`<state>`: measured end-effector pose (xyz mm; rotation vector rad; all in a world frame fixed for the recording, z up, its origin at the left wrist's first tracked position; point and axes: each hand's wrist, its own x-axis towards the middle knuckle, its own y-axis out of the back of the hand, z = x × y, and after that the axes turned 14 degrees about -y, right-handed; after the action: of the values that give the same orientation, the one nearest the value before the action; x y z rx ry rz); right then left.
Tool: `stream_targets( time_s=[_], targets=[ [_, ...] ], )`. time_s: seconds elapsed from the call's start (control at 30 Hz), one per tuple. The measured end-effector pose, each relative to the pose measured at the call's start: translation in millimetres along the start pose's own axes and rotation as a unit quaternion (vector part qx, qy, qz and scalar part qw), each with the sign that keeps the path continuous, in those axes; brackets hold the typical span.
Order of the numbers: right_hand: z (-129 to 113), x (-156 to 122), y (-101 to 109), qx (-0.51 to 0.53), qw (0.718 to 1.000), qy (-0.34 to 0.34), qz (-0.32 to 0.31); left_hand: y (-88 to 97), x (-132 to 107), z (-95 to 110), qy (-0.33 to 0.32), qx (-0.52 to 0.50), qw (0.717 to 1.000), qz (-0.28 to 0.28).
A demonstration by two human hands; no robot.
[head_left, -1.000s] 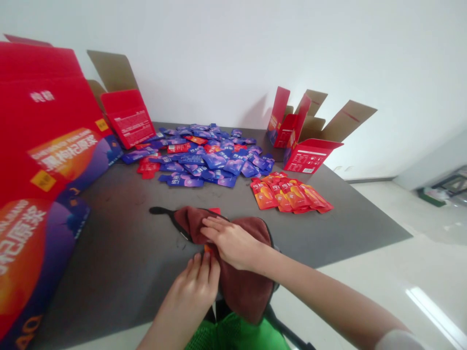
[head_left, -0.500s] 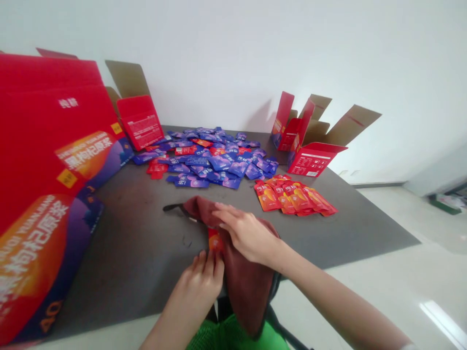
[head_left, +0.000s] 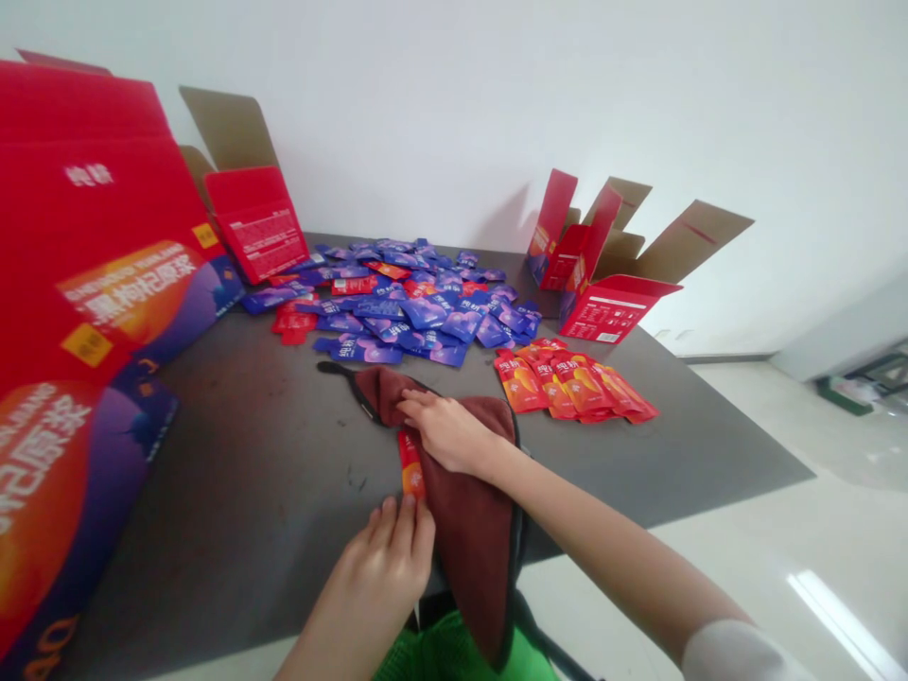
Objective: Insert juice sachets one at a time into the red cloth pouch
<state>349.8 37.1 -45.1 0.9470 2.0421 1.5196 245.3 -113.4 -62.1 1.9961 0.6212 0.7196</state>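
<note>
My left hand [head_left: 387,553] pinches the lower end of a red and orange sachet [head_left: 410,465] lying at an angle on the table. Over the sachet's right side and top drapes a brown cloth [head_left: 468,530] with black edging, which hangs down past the table's front edge. My right hand [head_left: 446,430] grips the cloth from above, its fingers close together and bent over a fold by the sachet's upper end. Part of the sachet is hidden by the cloth and my left fingers.
Purple sachets [head_left: 426,312] lie heaped on the grey table [head_left: 234,492], some red ones among them. An orange sachet pile [head_left: 574,383] is at the right. Large red cartons [head_left: 85,284] stand at left, a smaller open carton [head_left: 259,222] behind, more open boxes [head_left: 602,312] back right.
My right hand and the cloth have shifted slightly left and up. More of the red and orange sachet shows between my hands. My left hand keeps its pinch on it.
</note>
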Motion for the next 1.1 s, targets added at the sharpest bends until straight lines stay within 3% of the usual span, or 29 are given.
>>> stream_targets(
  time_s=[0.1, 0.23, 0.4, 0.63, 0.87, 0.97, 1.1],
  targets=[
    [3, 7, 11, 0.003, 1.0, -0.026, 0.017, 1.8, 2, 2, 0.026, -0.003, 1.0, -0.004],
    [-9, -23, 27, 0.03, 0.997, -0.037, 0.054, 3.2, 4, 4, 0.035, -0.005, 0.999, -0.016],
    [-22, -61, 15, 0.026, 1.0, 0.011, 0.005, 2.0, 4, 4, 0.025, 0.014, 1.0, -0.009],
    [-12, -31, 0, -0.002, 1.0, 0.02, 0.003, 4.6, 5, 0, 0.01, 0.012, 1.0, 0.02],
    [6, 13, 1, -0.004, 1.0, -0.016, 0.014, 3.8, 5, 1, 0.023, -0.018, 1.0, -0.005],
    [4, 6, 16, 0.004, 0.998, -0.044, 0.048, 4.9, 6, 2, 0.038, -0.031, 0.998, -0.024],
    [-13, -33, 34, 0.041, 0.995, -0.045, 0.085, 4.8, 7, 2, 0.043, -0.046, 0.997, -0.043]
  ],
)
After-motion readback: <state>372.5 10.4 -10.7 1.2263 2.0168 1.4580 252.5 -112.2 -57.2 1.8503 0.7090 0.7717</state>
